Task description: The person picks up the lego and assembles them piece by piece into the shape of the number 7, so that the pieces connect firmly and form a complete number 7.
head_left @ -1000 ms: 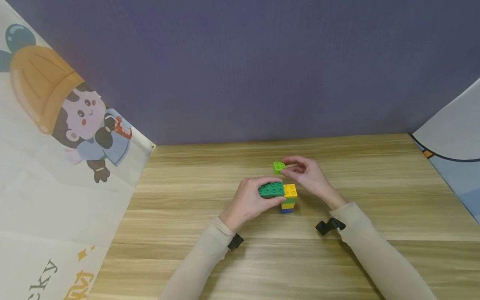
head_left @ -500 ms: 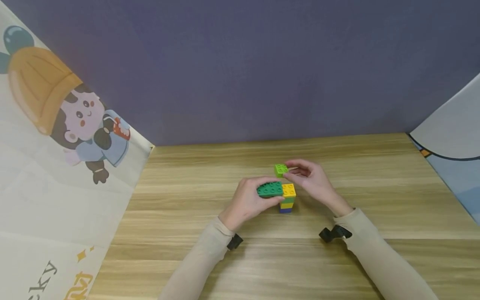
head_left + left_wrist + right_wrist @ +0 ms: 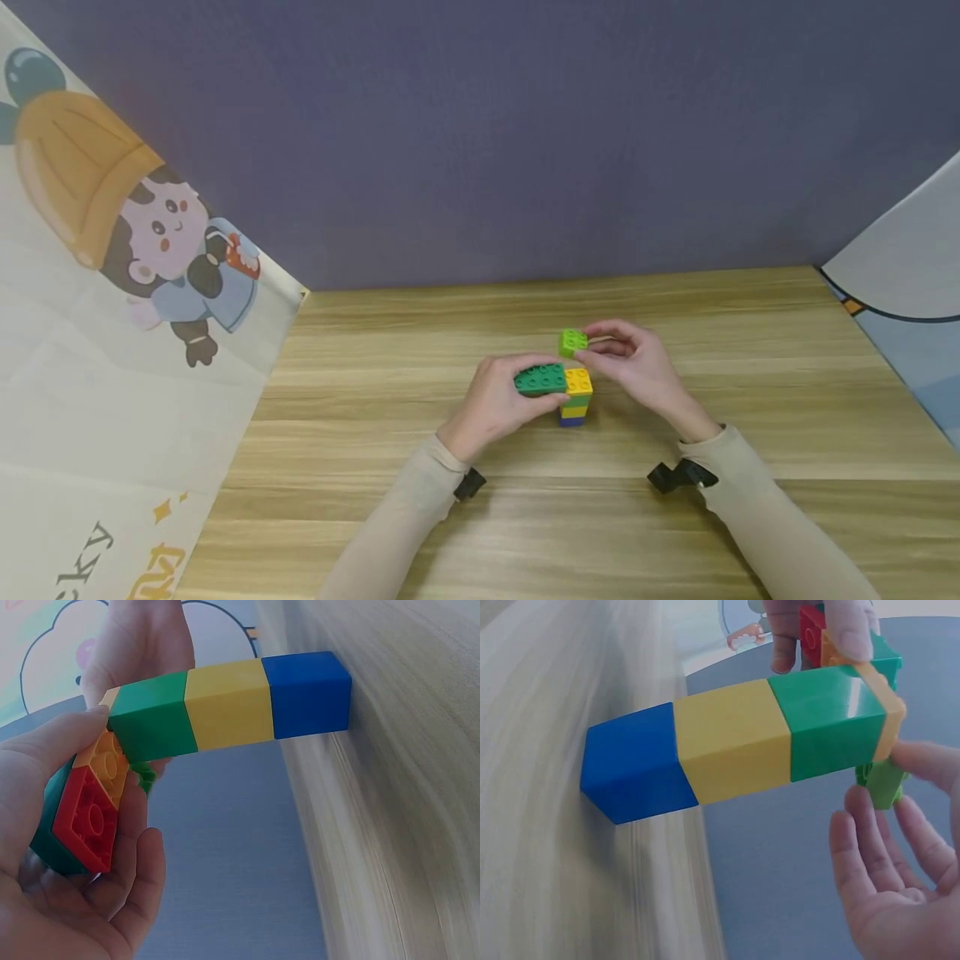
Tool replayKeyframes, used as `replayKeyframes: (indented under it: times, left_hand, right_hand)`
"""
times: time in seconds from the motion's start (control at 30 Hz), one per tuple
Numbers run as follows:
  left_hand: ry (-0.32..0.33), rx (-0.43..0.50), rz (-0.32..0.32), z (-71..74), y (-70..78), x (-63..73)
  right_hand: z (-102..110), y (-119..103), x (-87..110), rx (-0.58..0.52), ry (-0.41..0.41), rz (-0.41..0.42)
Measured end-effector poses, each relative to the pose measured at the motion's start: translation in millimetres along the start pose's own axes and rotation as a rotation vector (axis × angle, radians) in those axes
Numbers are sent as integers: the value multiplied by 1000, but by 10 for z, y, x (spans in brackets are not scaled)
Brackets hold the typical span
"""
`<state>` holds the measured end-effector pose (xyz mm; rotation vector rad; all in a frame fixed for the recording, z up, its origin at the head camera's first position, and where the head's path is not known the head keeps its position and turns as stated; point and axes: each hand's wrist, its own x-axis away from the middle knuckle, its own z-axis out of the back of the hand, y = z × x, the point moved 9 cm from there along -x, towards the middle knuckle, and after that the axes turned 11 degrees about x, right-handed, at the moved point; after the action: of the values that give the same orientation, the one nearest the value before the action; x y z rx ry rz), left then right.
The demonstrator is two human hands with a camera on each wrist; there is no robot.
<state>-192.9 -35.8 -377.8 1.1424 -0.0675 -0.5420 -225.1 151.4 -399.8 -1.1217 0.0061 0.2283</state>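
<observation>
A narrow tower of toy building bricks stands on the wooden table: blue brick (image 3: 311, 694) at the bottom, then yellow brick (image 3: 231, 701), green brick (image 3: 154, 716) and a thin yellow-orange piece (image 3: 578, 381) on top. My left hand (image 3: 487, 408) grips a dark green studded brick (image 3: 540, 379) at the tower's top left. Beneath that brick, the left wrist view shows red (image 3: 88, 817) and orange pieces (image 3: 106, 761). Behind the tower's top, my right hand (image 3: 637, 367) pinches a small lime green brick (image 3: 573, 342) between thumb and fingers. Whether the lime brick touches the tower I cannot tell.
The wood-grain table (image 3: 405, 325) ends at a dark blue-grey panel (image 3: 525, 150) at the back. On the left is a pale panel with a cartoon figure (image 3: 176, 233), and another printed panel (image 3: 915, 250) on the right. Black wrist mounts (image 3: 678, 475) sit on both sleeves.
My right hand has shifted a little to the right and nearer to me, carrying the lime green brick with it. The left hand and the tower have stayed almost in place.
</observation>
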Motion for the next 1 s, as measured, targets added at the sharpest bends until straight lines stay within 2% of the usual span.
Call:
replayKeyframes:
  times: [0.2,0.4,1.0]
  left_hand:
    - [-2,10,17,-6,-13,-6]
    - [9,5,9,-2,-20,-14]
    - [18,8,10,5,-22,-13]
  right_hand:
    - [67,-97,54,-26,16,82]
    - [63,-157,113,-45,-15,135]
    - [12,-204,235,-51,-64,181]
